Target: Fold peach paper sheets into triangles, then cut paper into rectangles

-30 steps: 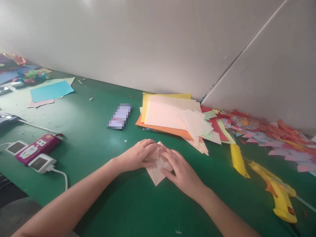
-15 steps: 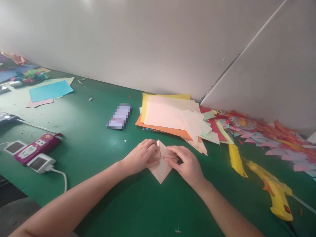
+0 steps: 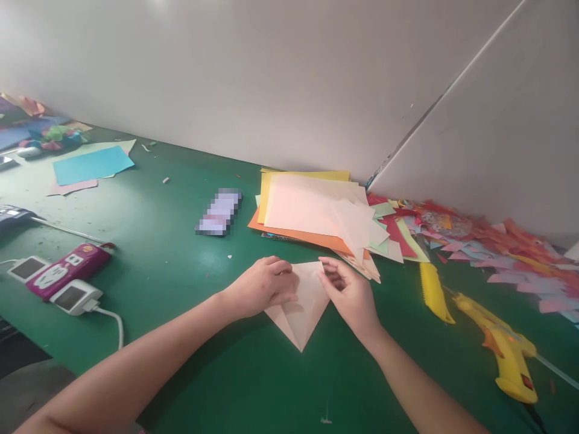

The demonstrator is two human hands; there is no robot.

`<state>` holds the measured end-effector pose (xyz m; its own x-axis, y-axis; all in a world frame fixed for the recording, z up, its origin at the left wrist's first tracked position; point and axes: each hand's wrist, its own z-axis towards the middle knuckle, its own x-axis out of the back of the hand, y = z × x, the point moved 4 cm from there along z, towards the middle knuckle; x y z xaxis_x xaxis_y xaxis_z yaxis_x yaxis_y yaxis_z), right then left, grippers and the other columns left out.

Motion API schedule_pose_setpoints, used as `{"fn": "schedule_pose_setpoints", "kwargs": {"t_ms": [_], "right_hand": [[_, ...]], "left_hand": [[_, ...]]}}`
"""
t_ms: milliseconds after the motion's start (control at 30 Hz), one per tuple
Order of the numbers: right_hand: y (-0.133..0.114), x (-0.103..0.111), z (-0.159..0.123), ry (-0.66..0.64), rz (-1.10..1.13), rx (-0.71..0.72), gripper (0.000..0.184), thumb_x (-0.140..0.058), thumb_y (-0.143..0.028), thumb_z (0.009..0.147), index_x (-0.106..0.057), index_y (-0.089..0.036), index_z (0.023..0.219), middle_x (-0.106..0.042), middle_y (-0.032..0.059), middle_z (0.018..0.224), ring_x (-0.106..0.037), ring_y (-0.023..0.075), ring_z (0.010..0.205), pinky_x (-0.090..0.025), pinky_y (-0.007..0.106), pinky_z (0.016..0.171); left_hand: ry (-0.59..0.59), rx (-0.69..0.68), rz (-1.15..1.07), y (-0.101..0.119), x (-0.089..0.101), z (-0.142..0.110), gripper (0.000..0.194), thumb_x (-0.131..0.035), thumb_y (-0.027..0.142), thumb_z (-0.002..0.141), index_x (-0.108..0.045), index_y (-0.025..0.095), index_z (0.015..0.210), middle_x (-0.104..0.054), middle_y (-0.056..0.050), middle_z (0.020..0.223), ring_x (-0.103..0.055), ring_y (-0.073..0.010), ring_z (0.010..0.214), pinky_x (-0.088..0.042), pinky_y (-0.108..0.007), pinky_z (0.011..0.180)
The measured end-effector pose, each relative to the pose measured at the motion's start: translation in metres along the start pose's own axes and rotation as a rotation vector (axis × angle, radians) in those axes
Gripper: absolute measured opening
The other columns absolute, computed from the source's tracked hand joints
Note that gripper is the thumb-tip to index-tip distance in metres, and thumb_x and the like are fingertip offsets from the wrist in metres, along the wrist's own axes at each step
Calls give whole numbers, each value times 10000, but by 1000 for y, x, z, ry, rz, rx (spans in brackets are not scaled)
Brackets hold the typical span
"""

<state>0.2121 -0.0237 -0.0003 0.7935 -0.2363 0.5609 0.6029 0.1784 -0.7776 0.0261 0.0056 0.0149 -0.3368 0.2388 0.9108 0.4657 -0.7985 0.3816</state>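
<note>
A pale pink folded paper (image 3: 304, 313) lies on the green table between my hands, one point facing me and creases showing on its lower part. My left hand (image 3: 265, 288), fingers bent, holds the paper's left side down. At the upper right corner, my right hand (image 3: 347, 295) pinches the paper between thumb and index finger, its other fingers curled beneath. The left fingers cover part of the sheet's left edge.
Behind the hands lies a stack of coloured paper (image 3: 298, 205). To the right are a yellow utility knife (image 3: 435, 294), a yellow glue gun (image 3: 502, 346) and paper scraps (image 3: 511, 253). A phone (image 3: 220, 212) and a purple power strip (image 3: 70, 270) lie to the left.
The paper has opened from a small diamond into a broader shape with a wide top edge. My right hand has moved up to its top right corner; my left hand stays nearly in place.
</note>
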Motion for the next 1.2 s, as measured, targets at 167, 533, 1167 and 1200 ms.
{"fn": "schedule_pose_setpoints", "kwargs": {"t_ms": [167, 533, 1167, 1200], "right_hand": [[0, 0, 2, 4, -147, 72, 177, -539, -287, 850, -640, -209, 973, -656, 32, 767, -565, 134, 567, -503, 262, 517], [-12, 7, 2, -150, -240, 442, 207, -467, -207, 907, -671, -243, 895, -692, 37, 928, -632, 190, 866, -525, 342, 737], [-13, 6, 0, -230, -294, 537, 202, -487, -160, 901, -668, -224, 962, -692, 40, 1030, -601, 195, 939, -522, 366, 801], [-14, 6, 1, -229, -292, 540, 202, -487, -161, 902, -668, -225, 961, -694, 38, 1026, -604, 194, 936, -523, 366, 798]], "left_hand": [[-17, 14, 9, 8, -2, 2, 170, -479, 242, 905, -601, 167, 997, -566, -88, 1168, -530, -235, 1052, -460, -369, 900], [9, 16, 7, 4, -4, 1, 174, -513, 231, 879, -580, 158, 1023, -556, -101, 1192, -566, -236, 1043, -473, -376, 914], [28, 3, -17, 7, -5, -1, 276, -474, 240, 915, -524, 150, 1171, -527, -117, 1276, -510, -238, 1149, -461, -373, 970], [25, 7, -16, 7, -5, -1, 279, -472, 240, 916, -523, 150, 1175, -529, -118, 1273, -511, -240, 1147, -464, -375, 967]]}}
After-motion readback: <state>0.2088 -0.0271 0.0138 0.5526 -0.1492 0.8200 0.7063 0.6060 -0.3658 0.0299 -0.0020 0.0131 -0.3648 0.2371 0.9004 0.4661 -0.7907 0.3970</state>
